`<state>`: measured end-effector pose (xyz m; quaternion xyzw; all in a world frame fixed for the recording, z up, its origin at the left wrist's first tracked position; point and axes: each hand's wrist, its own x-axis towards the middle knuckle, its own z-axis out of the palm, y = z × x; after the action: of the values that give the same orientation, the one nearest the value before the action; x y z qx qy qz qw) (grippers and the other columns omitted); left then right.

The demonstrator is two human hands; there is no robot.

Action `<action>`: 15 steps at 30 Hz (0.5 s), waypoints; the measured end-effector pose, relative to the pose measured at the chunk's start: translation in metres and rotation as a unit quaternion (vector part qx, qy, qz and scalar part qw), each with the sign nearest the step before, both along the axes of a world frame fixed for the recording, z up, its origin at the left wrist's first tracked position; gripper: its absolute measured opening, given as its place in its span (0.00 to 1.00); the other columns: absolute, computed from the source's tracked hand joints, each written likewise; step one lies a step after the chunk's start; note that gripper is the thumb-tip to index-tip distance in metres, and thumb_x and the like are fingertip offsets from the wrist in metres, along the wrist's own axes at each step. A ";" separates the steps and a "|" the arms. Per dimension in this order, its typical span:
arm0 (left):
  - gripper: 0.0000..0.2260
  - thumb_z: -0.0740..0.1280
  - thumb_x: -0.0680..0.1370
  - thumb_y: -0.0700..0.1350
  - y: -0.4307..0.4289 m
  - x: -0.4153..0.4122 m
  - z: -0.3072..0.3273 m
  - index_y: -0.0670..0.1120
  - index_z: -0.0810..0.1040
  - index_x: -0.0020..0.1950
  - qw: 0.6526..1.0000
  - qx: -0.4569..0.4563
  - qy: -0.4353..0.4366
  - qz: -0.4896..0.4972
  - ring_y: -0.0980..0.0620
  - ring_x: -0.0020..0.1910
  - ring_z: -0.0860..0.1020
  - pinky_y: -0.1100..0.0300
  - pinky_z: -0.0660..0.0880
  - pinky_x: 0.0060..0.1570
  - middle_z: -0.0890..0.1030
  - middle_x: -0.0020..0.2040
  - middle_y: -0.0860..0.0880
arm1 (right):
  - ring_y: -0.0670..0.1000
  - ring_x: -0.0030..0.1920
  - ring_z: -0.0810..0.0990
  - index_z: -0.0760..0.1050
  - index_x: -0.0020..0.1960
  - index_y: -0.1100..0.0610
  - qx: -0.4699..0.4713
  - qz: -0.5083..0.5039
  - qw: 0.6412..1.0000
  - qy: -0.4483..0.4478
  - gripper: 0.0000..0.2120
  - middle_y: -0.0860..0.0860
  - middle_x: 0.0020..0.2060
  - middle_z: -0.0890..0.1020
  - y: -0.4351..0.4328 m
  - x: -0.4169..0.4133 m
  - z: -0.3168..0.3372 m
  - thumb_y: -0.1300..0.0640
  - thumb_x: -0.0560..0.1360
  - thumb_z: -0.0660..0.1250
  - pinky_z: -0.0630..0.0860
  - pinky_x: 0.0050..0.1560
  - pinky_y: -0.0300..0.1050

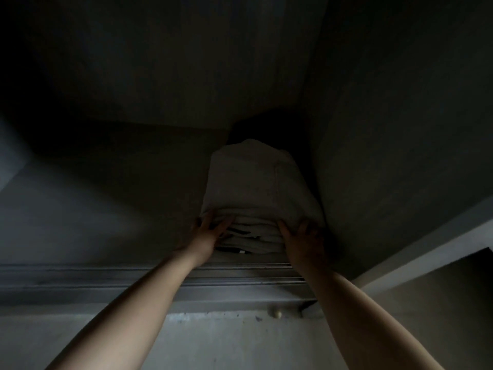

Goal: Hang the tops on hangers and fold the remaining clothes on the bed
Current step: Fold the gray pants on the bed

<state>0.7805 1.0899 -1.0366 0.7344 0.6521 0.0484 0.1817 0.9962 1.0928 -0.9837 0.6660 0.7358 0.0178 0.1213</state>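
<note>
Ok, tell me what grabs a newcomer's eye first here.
The pale stack of folded clothes stands out mid-frame, deep in a dark cupboard and close to its right wall. The left hand and right hand rest against the stack's near end, one at each front corner. Just below them run grey sliding-door rails.

The left forearm (149, 297) and right forearm (354, 303) are bare from the wrist to the picture's lower edge. The left hand (210, 232) and right hand (301, 237) are bare too; the left thumbnail looks dark in the dim light
</note>
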 end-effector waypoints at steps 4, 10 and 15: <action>0.35 0.59 0.80 0.41 -0.021 -0.007 0.000 0.63 0.35 0.71 1.000 -0.023 0.000 0.004 0.37 0.74 0.51 0.46 0.58 0.71 0.40 0.77 0.45 | 0.70 0.71 0.53 0.40 0.76 0.41 -0.082 -0.019 0.996 0.015 0.25 0.64 0.74 0.48 -0.011 0.013 0.004 0.51 0.82 0.46 0.56 0.69 0.64; 0.29 0.58 0.80 0.45 -0.058 -0.008 0.058 0.55 0.48 0.77 0.997 -0.015 0.081 0.007 0.42 0.73 0.57 0.56 0.60 0.67 0.48 0.77 0.43 | 0.65 0.74 0.50 0.50 0.77 0.51 -0.076 0.048 0.996 -0.022 0.26 0.60 0.75 0.52 -0.034 -0.011 0.055 0.59 0.80 0.51 0.53 0.70 0.65; 0.30 0.58 0.80 0.45 -0.107 0.001 0.157 0.54 0.45 0.77 0.997 -0.026 0.076 -0.003 0.43 0.73 0.58 0.56 0.61 0.67 0.44 0.78 0.44 | 0.62 0.72 0.57 0.58 0.74 0.54 -0.103 0.089 0.990 0.036 0.24 0.60 0.73 0.59 -0.068 -0.020 0.134 0.61 0.79 0.52 0.57 0.69 0.60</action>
<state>0.7817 0.9831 -0.8793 0.7327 0.6630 -0.0251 0.1512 0.9763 1.0251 -0.8495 0.5822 0.7938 -0.0718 0.1603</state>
